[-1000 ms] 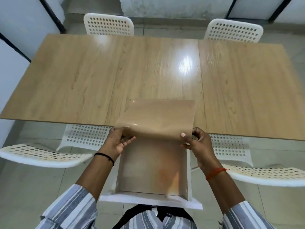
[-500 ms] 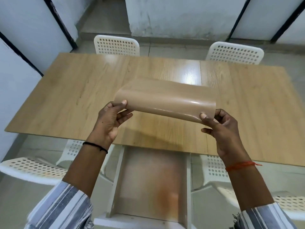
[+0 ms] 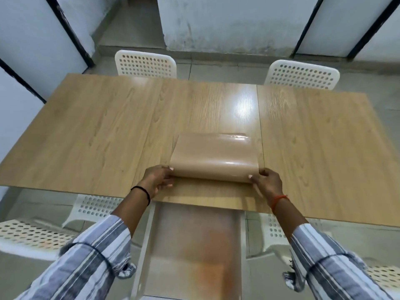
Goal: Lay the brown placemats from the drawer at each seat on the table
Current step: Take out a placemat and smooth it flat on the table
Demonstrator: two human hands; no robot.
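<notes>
Bowing placemat [image 3: 213,156], long axis left-right

You stand in a plain dining or meeting room: a long wood-grain table [image 3: 108,131] fills the middle of the frame, white perforated plastic chairs [image 3: 145,64] sit along its edges, with tiled floor [image 3: 218,69] and scuffed pale walls [image 3: 227,22] above.

White perforated chairs [image 3: 145,64], tiled floor [image 3: 225,71]

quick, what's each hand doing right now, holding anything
Left hand: pinches the near left corner of the brown placemat.
Right hand: pinches the placemat's near right corner.
</notes>
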